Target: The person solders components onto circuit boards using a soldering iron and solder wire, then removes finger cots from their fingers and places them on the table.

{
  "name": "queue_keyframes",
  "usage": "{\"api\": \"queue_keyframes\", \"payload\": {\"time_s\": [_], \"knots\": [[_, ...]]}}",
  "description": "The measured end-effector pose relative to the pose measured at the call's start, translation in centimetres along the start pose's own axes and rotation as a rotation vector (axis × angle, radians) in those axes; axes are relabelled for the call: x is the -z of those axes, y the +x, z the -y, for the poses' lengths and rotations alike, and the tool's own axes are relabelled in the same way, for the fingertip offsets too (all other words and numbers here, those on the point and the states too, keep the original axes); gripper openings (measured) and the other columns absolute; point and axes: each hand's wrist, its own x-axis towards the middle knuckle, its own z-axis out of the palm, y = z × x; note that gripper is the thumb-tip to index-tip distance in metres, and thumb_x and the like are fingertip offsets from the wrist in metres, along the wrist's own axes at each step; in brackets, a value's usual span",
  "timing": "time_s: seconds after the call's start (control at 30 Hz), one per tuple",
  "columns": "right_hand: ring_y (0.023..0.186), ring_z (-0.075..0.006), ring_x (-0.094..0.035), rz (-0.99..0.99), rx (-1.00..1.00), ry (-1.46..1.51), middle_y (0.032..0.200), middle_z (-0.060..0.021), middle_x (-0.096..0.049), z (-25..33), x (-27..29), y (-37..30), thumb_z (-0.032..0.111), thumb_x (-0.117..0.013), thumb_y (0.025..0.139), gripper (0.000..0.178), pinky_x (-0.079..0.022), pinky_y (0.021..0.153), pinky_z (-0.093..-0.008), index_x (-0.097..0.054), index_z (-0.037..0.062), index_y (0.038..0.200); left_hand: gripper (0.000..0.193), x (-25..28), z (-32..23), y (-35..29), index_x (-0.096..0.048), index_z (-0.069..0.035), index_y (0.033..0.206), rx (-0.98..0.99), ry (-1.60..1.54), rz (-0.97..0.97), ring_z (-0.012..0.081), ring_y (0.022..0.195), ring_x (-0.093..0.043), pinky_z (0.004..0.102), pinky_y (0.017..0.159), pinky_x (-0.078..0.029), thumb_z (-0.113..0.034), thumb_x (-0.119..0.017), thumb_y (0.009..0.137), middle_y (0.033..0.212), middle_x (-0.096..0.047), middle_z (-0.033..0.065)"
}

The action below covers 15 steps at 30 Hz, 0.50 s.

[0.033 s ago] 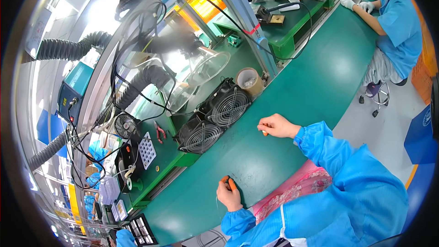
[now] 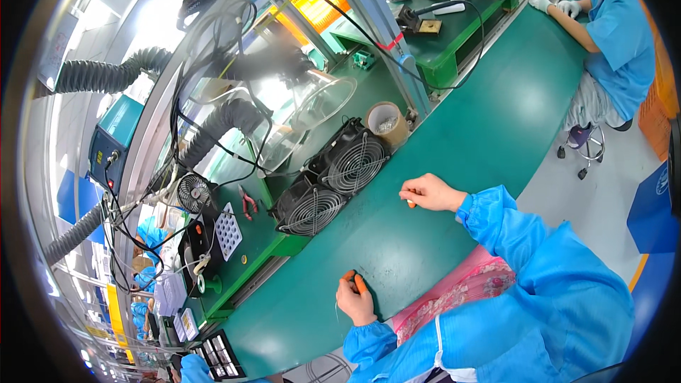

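My left hand [image 2: 355, 301] is over the near part of the green bench top [image 2: 312, 319], its fingers curled together with orange covers on the tips. A thin pale strand [image 2: 336, 310] shows at its left side; I cannot tell what it belongs to. My right hand [image 2: 434, 193] is farther up and to the right, palm side down, fingers pinched, with an orange cover on one fingertip. Whatever either hand holds is hidden or too small to name. Nearest to the right hand is a pair of black fans with wire guards [image 2: 358, 167] along the bench's far edge.
A cardboard tub [image 2: 397, 128] of small parts stands beside the fans. Red-handled pliers [image 2: 249, 206] and a white tray with round holes [image 2: 228, 232] lie on the back shelf. Cables and a grey duct [image 2: 227, 124] hang there. A co-worker [image 2: 617, 42] sits at the far right.
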Motion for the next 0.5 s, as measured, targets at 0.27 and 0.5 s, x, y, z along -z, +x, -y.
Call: {"api": "queue_keyframes", "payload": {"time_s": [0.27,0.5], "knots": [[0.053,-0.0138,-0.057,0.011,-0.069,0.036,0.062,-0.0038,-0.063,0.1,-0.1,0.2,0.021,-0.058,0.09,0.02,-0.045,0.05,-0.0295,-0.064,0.0046,0.081,0.011,-0.2,0.1,0.1,-0.064,-0.006,0.089,-0.003,0.026,0.002,0.0234,0.056,-0.048,0.0374,0.054,-0.04,-0.01,-0.067,0.079,0.059,-0.049,0.0053],[0.051,-0.009,-0.054,-0.037,-0.043,0.035,0.063,-0.0049,-0.062,-0.1,-0.6,-0.1,0.016,-0.06,0.089,0.016,-0.041,0.047,-0.0252,-0.065,0.0011,0.084,0.008,0.1,0.4,0.3,-0.061,-0.002,0.083,-0.095,0.044,-0.037,0.0246,0.053,-0.049,0.0363,0.049,-0.038,-0.008,-0.066,0.08,0.059,-0.051,0.0076]]}}
